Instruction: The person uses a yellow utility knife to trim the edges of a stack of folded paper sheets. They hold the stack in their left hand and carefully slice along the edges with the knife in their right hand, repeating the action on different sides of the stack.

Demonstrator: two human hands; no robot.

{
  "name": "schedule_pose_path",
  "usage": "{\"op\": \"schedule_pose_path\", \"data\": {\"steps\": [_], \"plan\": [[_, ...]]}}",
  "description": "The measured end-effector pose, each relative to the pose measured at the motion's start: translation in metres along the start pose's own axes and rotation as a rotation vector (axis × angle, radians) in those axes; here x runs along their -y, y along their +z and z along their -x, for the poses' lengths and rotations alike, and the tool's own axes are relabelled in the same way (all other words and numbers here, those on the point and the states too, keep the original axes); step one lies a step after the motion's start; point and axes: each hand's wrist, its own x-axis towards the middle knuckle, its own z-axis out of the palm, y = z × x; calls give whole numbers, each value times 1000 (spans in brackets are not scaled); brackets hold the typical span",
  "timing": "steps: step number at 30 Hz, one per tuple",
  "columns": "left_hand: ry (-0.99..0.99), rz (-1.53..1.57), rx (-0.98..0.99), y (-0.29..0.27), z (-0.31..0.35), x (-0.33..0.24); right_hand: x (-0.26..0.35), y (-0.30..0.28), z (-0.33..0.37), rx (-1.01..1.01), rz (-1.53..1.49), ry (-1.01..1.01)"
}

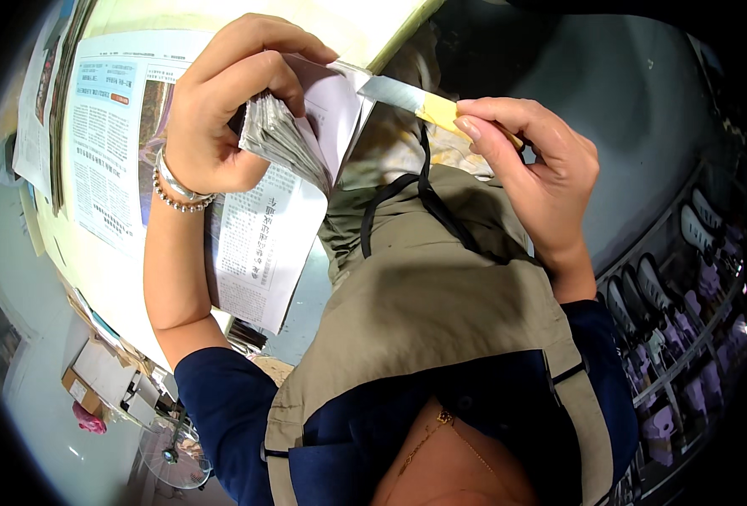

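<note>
My left hand (222,105) is closed round a bundle of thin pale layers (276,139), its fingers curled over the top. The bundle's grey-white edges fan out below the fingers, and a smooth pinkish-white piece (331,105) faces right. In my right hand (542,160) is a flat-bladed knife (394,95) with a yellow grip, pinched between thumb and fingers. Its blade points left, and the tip meets the upper right edge of the pale piece; whether it cuts in cannot be made out. Under my left hand and forearm lie newspaper sheets (255,244).
A pale yellow tabletop (348,29) spreads beneath the newspapers, its edge running close to my apron (424,278). More stacked papers (40,126) lie at the far left. A rack with shoes (643,287) stands at the right. Lower left are a carton (91,371) and a fan (171,455).
</note>
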Motion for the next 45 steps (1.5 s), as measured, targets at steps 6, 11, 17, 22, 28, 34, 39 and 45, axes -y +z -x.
{"op": "schedule_pose_path", "data": {"steps": [6,11,17,22,28,34,39,45], "plan": [[177,-151,-16,-1,-2,3,-4,-1,1,-11,-10,-28],[210,-190,-21,-2,-3,2,-5,-4,0,-43,-4,-52],[256,-182,-22,-4,-2,3,-3,-9,-2,-55,-108,55],[205,-164,34,-7,1,2,-2,-13,-10,-33,-159,75],[229,-223,-5,-5,-1,1,2,-15,-19,22,-29,-59],[214,-237,-6,-4,-1,0,6,-15,-26,49,32,-127],[223,-236,2,-5,0,2,11,-21,-29,143,77,-117],[223,-220,-2,-5,0,3,12,-21,-29,152,87,-133]]}}
